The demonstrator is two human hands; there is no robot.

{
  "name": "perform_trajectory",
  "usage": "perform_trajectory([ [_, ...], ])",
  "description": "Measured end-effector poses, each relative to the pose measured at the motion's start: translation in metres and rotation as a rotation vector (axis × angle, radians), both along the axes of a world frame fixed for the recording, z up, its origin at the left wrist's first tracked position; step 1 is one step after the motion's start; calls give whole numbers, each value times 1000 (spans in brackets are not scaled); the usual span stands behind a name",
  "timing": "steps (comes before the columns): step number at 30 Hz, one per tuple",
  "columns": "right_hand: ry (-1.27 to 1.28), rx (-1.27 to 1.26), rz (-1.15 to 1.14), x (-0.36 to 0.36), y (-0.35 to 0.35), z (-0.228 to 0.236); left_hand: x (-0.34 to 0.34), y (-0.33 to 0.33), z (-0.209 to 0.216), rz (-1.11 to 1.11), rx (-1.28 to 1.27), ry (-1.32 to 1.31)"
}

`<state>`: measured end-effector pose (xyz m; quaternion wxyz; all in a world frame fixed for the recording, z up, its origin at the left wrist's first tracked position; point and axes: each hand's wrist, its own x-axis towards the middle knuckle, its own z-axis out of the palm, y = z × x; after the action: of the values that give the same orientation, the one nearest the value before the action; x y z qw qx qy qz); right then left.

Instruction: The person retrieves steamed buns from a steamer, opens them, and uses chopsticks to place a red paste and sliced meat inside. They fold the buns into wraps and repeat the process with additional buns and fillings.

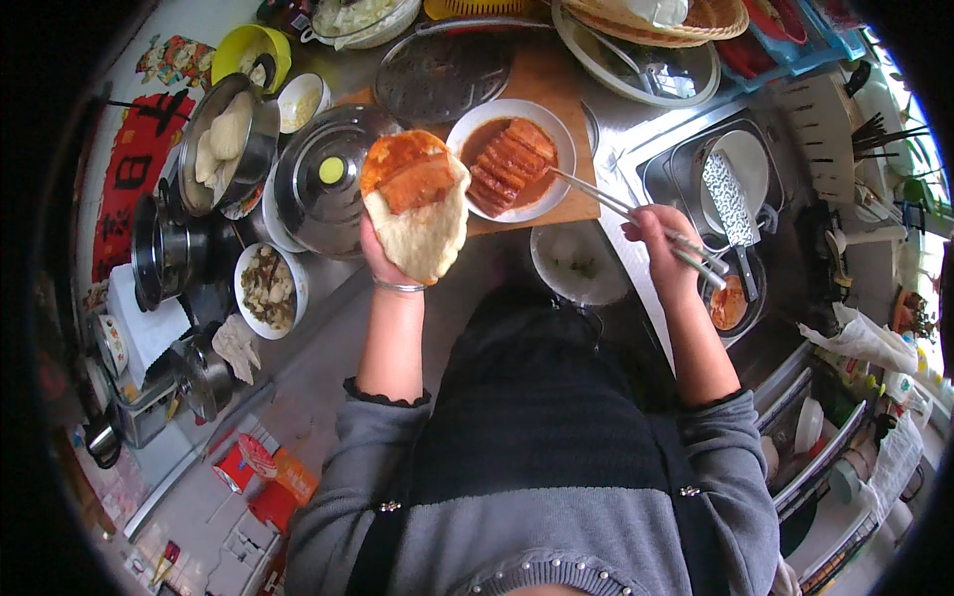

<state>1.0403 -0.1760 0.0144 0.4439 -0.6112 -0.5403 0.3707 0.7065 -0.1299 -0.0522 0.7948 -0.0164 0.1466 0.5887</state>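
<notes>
My left hand (374, 248) is wrapped round the underside of a pale flat bun (433, 238), opened out. Red-brown sauce coats the bun's far end, with meat slices (417, 185) lying on it. Between thumb and fingers, my right hand (660, 246) grips a pair of light chopsticks (618, 204). Their tips reach the right side of a white bowl (565, 129), at the edge of the braised meat; whether they touch it I cannot tell. Several glossy slices of braised meat (512, 164) lie in rows in brown sauce there.
The bowl stands on a wooden board (581, 207). Left of it are a glass lid (310, 221), a metal pot (268, 139) of pale buns and a bowl of chopped food (298, 281). At right, a cleaver (730, 194) rests across pans by the sink.
</notes>
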Motion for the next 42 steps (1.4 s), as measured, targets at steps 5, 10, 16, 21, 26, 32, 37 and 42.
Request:
perform_trajectory([
  [5,757,-56,-238,10,11,-2,26,-4,19,-87,53,48],
  [10,1111,-112,-151,-2,8,14,58,6,23,-101,118,-121],
  [16,916,-331,-142,-10,18,21,80,17,20,-185,69,-165],
  [21,753,-212,-157,20,2,39,88,21,21,-220,79,-266],
  [26,-150,315,445,26,-14,69,102,27,31,-196,3,-62],
  [32,-699,822,854,15,-25,84,121,32,41,-294,77,-198],
  [37,-690,749,795,57,-68,94,144,33,40,-447,128,-214],
  [42,-616,537,-1,128,-175,71,164,32,40,-458,139,8],
])
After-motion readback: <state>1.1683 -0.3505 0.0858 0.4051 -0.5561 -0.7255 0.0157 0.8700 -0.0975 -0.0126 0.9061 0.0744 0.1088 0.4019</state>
